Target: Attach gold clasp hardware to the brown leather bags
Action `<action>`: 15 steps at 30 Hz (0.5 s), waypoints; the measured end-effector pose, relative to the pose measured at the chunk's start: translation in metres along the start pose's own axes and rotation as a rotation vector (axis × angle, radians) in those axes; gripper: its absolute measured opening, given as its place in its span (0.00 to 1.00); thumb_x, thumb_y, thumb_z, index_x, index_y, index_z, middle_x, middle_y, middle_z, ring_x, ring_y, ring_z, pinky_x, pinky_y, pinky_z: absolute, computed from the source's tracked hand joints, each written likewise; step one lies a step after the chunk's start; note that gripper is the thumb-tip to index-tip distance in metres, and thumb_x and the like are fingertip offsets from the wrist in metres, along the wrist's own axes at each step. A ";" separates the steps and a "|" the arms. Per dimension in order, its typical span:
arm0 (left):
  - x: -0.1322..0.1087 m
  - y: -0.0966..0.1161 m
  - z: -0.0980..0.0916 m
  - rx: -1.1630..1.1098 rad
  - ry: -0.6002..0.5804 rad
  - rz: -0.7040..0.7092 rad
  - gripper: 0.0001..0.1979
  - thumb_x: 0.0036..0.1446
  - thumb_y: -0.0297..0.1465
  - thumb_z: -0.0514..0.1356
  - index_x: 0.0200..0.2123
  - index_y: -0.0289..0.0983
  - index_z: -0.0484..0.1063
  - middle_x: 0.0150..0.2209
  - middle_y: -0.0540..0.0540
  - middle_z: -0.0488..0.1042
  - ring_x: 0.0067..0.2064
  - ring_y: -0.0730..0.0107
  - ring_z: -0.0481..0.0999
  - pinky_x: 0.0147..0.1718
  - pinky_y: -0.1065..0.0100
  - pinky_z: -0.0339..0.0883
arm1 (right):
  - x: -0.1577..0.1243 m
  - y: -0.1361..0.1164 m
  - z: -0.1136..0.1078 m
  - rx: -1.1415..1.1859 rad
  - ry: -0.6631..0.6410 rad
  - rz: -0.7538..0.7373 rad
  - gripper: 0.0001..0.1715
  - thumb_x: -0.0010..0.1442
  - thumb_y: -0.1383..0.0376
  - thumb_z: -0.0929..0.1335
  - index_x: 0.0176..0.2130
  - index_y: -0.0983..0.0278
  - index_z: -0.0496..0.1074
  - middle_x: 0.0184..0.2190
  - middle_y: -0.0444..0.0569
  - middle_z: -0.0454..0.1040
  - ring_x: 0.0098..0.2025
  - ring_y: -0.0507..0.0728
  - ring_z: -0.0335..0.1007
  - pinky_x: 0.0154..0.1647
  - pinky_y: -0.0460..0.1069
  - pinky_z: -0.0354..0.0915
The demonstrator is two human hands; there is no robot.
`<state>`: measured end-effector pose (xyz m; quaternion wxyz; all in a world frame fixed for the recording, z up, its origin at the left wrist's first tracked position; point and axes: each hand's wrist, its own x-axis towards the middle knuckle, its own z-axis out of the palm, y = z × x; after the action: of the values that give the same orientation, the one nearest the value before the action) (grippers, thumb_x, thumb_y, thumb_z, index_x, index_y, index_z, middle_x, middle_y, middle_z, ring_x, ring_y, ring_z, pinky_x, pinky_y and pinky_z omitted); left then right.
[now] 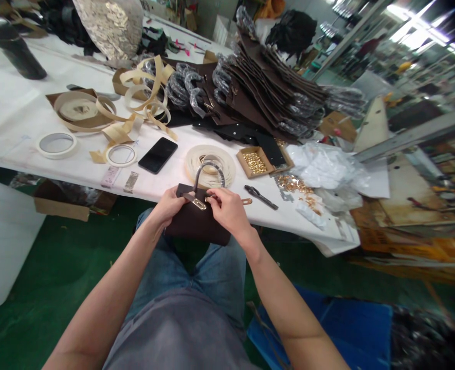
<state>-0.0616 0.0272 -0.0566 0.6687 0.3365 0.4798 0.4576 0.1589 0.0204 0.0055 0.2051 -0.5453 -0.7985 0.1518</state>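
Note:
A dark brown handbag piece (196,226) rests over my lap against the table edge. Its curved handle (211,164), wrapped in plastic film, stands up over a roll of tape. My left hand (170,206) is closed on the piece's upper left edge, thumb near a strap with a gold metal plate (199,204). On the other side of that plate, my right hand (227,208) pinches at the upper edge by the handle's base; what lies between its fingertips is hidden. A strap end with a gold fitting (246,201) sticks out past my right hand.
A black phone (158,155), tape rolls (56,145), a black pen-like tool (261,197) and a box of gold studs (255,162) lie on the white table. Stacked brown pieces (266,77) stand behind. Loose gold parts (294,185) lie right, beside plastic bags (320,164).

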 end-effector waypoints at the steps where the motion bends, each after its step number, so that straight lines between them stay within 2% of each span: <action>1: 0.001 0.000 0.000 -0.002 0.001 -0.012 0.17 0.54 0.40 0.78 0.42 0.36 0.83 0.39 0.43 0.86 0.37 0.60 0.82 0.35 0.66 0.71 | -0.003 0.004 -0.001 0.055 0.022 -0.050 0.12 0.77 0.69 0.70 0.50 0.59 0.85 0.49 0.53 0.87 0.52 0.63 0.84 0.57 0.55 0.75; 4: 0.005 0.000 0.000 -0.024 -0.020 -0.043 0.17 0.51 0.39 0.78 0.41 0.36 0.84 0.39 0.42 0.87 0.38 0.58 0.82 0.36 0.65 0.72 | -0.012 0.017 -0.001 0.129 0.066 -0.152 0.15 0.80 0.67 0.69 0.57 0.57 0.85 0.51 0.53 0.87 0.53 0.63 0.84 0.58 0.56 0.77; 7: 0.009 0.000 -0.002 -0.054 -0.034 -0.078 0.16 0.47 0.35 0.77 0.39 0.36 0.84 0.38 0.42 0.87 0.38 0.56 0.83 0.37 0.64 0.73 | -0.018 0.027 0.002 0.090 0.086 -0.230 0.19 0.80 0.68 0.69 0.63 0.55 0.83 0.53 0.53 0.86 0.54 0.63 0.85 0.60 0.56 0.78; 11: 0.010 0.001 -0.002 -0.055 -0.016 -0.089 0.15 0.44 0.32 0.76 0.38 0.36 0.84 0.39 0.40 0.88 0.38 0.56 0.83 0.38 0.63 0.74 | -0.019 0.032 0.009 -0.034 0.069 -0.292 0.16 0.79 0.70 0.70 0.56 0.56 0.86 0.53 0.52 0.85 0.52 0.61 0.85 0.56 0.53 0.78; 15: 0.008 0.002 0.000 -0.040 -0.021 -0.096 0.16 0.45 0.34 0.77 0.38 0.36 0.84 0.39 0.40 0.87 0.39 0.55 0.84 0.37 0.63 0.73 | -0.018 0.030 0.015 -0.122 0.109 -0.280 0.14 0.80 0.68 0.70 0.53 0.57 0.87 0.51 0.52 0.85 0.49 0.59 0.84 0.52 0.51 0.76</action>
<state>-0.0614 0.0356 -0.0576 0.7013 0.3045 0.4793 0.4309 0.1818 0.0147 -0.0244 0.2335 -0.4477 -0.8621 0.0432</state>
